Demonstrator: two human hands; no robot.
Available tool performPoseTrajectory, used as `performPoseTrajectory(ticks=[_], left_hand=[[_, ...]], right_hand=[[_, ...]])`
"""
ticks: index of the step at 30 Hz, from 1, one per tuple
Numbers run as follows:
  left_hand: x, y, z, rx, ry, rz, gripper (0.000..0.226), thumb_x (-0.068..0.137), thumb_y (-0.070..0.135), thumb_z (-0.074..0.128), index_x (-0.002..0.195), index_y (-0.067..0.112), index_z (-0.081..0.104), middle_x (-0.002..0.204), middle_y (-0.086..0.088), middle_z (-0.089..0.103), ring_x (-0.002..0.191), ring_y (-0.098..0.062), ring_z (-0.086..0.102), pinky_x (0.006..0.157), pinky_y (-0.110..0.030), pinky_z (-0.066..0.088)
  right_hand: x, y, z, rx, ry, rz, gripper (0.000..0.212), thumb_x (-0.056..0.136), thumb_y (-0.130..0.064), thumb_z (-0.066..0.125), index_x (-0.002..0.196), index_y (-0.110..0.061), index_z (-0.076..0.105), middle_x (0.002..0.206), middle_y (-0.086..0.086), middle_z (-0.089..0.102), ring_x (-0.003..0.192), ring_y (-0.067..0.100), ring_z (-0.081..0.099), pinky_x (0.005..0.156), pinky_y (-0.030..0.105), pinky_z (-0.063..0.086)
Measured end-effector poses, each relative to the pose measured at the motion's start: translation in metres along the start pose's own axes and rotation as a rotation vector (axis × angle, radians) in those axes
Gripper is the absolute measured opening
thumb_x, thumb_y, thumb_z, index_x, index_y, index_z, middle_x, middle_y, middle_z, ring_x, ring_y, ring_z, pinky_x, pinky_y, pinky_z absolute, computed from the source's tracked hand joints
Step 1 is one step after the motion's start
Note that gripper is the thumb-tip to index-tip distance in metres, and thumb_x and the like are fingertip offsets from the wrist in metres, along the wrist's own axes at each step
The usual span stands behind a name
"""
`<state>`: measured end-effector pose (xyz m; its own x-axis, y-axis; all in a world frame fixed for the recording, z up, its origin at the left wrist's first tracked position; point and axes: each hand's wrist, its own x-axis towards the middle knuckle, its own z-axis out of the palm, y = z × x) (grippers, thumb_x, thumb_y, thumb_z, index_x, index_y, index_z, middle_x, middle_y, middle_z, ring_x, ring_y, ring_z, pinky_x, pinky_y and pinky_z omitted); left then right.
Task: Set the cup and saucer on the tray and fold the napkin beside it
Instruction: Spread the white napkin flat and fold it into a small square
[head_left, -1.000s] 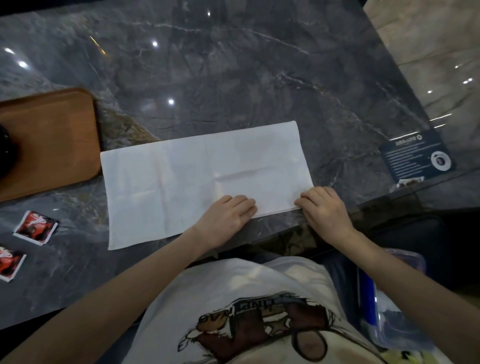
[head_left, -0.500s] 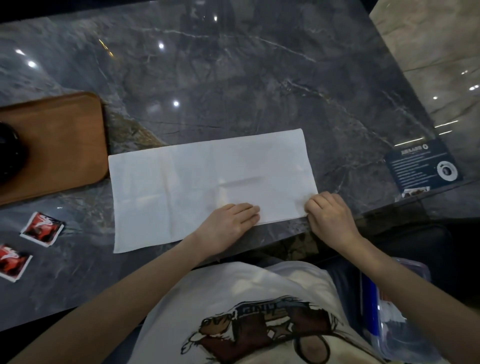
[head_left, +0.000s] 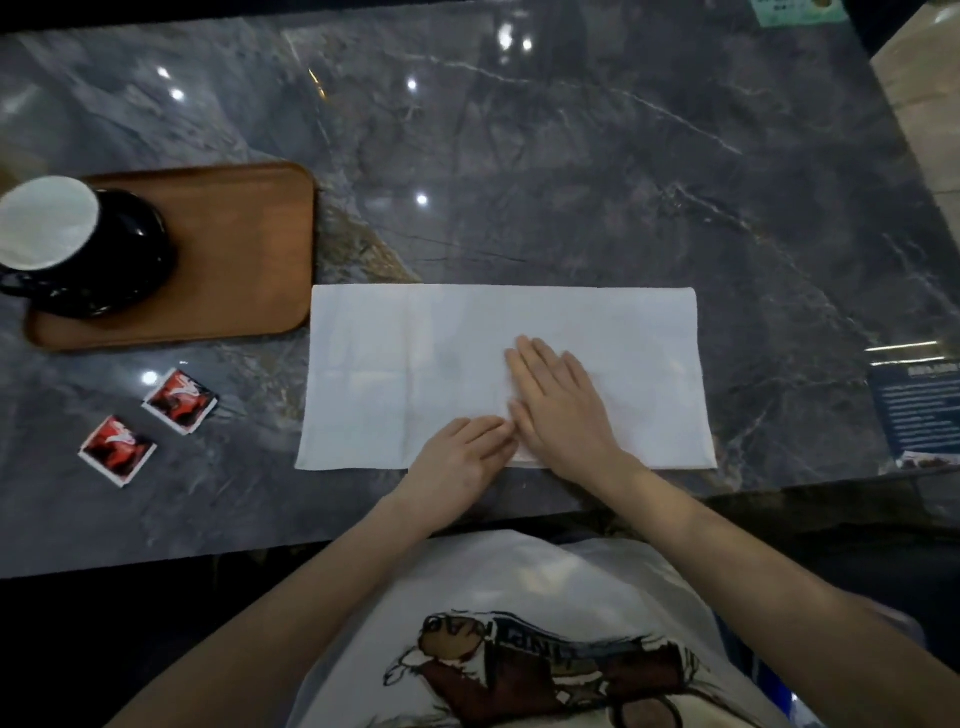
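Note:
A white napkin (head_left: 415, 374), folded into a long rectangle, lies flat on the dark marble table just right of the wooden tray (head_left: 244, 249). On the tray's left part stands a black cup with a white inside (head_left: 57, 228) on a black saucer (head_left: 140, 260). My right hand (head_left: 558, 400) lies flat, palm down, on the napkin's middle with fingers stretched out. My left hand (head_left: 460, 457) rests at the napkin's near edge, fingers loosely curled, fingertips touching the cloth beside the right hand. Neither hand grips anything.
Two small red and white packets (head_left: 179, 400) (head_left: 117, 451) lie on the table (head_left: 571, 156) in front of the tray. A dark blue card (head_left: 919, 405) lies at the right edge, a green one (head_left: 795, 10) at the far edge. The table's near edge runs just below my wrists.
My right hand left the napkin's right corner and now lies flat on its middle. The left hand stayed at the near edge. The view shifted, and cup and saucer now show.

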<state>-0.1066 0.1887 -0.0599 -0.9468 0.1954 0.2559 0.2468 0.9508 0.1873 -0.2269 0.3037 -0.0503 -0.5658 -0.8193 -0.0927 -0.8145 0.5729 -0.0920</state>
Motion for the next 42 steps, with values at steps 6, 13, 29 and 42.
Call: performPoseTrajectory(ticks=[6, 13, 29, 42], left_hand=[[-0.037, -0.021, -0.016, 0.038, -0.026, -0.114, 0.024, 0.08, 0.01, 0.052, 0.091, 0.006, 0.073, 0.103, -0.007, 0.073, 0.091, -0.022, 0.069, 0.081, -0.028, 0.043], [-0.083, -0.056, -0.044, 0.105, -0.077, -0.253, 0.029, 0.079, 0.006, 0.048, 0.096, 0.001, 0.071, 0.106, -0.013, 0.071, 0.095, -0.025, 0.066, 0.081, -0.031, 0.039], [-0.088, -0.07, -0.077, 0.113, -0.243, -0.539, 0.032, 0.075, 0.025, 0.044, 0.073, 0.009, 0.071, 0.091, -0.008, 0.073, 0.079, -0.025, 0.068, 0.077, -0.032, 0.036], [0.062, -0.067, 0.003, -0.001, -0.412, -0.524, 0.061, 0.095, 0.052, 0.016, 0.145, 0.028, -0.009, 0.155, 0.003, -0.016, 0.141, -0.016, -0.019, 0.112, -0.038, -0.013]], right_hand=[[0.003, 0.005, 0.019, 0.015, -0.072, -0.004, 0.058, 0.091, -0.039, 0.028, 0.141, -0.01, 0.033, 0.148, 0.01, 0.038, 0.136, 0.024, 0.037, 0.11, 0.04, 0.012], [0.002, 0.006, 0.02, 0.037, -0.056, 0.016, 0.058, 0.092, -0.039, 0.027, 0.143, -0.012, 0.03, 0.15, 0.007, 0.034, 0.138, 0.021, 0.033, 0.113, 0.035, 0.002], [0.003, 0.004, 0.018, 0.051, -0.066, 0.014, 0.058, 0.091, -0.039, 0.026, 0.141, -0.011, 0.032, 0.149, 0.01, 0.036, 0.137, 0.025, 0.034, 0.111, 0.04, 0.009], [0.042, 0.011, 0.012, 0.127, -0.076, 0.287, 0.076, 0.082, -0.055, -0.002, 0.146, -0.015, -0.007, 0.158, 0.005, -0.006, 0.143, 0.014, -0.011, 0.114, 0.038, -0.013]])
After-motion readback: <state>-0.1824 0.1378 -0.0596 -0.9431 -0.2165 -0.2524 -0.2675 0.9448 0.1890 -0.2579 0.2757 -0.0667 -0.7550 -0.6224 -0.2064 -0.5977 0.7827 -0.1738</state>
